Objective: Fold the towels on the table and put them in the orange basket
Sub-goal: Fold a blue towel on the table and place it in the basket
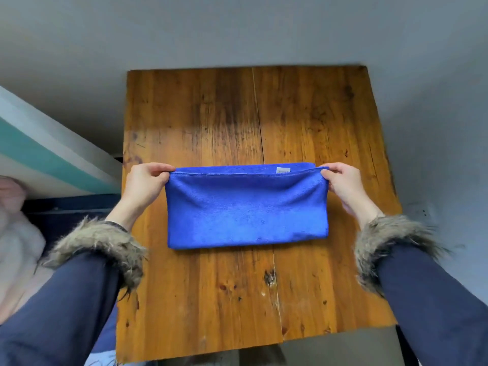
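A blue towel [247, 210] lies on the wooden table [237, 114], doubled over with its fold toward me and its open edges at the far side. A small white label shows near its far right corner. My left hand [146, 182] pinches the far left corner of the top layer. My right hand [343, 184] pinches the far right corner. Both corners are lifted slightly off the layer below. No orange basket is in view.
The table stands against a grey wall. A white and teal striped surface [39, 151] slopes at the left, with a pale fluffy object [18, 233] below it. Bare wood stretches beyond the towel and in front of it.
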Demonstrator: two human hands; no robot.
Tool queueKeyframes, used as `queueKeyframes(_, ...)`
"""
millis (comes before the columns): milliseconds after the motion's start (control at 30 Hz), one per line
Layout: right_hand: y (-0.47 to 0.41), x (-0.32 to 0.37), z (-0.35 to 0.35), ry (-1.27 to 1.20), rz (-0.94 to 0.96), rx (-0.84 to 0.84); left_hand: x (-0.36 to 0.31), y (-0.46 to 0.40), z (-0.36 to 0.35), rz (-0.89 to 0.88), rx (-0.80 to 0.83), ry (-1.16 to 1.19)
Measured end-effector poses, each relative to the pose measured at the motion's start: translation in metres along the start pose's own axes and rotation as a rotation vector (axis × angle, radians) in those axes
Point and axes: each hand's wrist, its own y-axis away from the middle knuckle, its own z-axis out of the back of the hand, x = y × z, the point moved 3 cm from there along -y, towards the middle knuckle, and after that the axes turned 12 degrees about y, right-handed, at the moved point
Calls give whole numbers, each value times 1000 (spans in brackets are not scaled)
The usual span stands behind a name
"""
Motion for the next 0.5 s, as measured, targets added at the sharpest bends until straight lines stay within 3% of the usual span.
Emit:
queueKeyframes(200, -11, 7, -11, -70, 64, -116, 3, -7, -3, 17, -109, 92)
queueKeyframes(500, -45, -8, -33, -57, 8, -85, 30, -41, -20, 27, -117, 53)
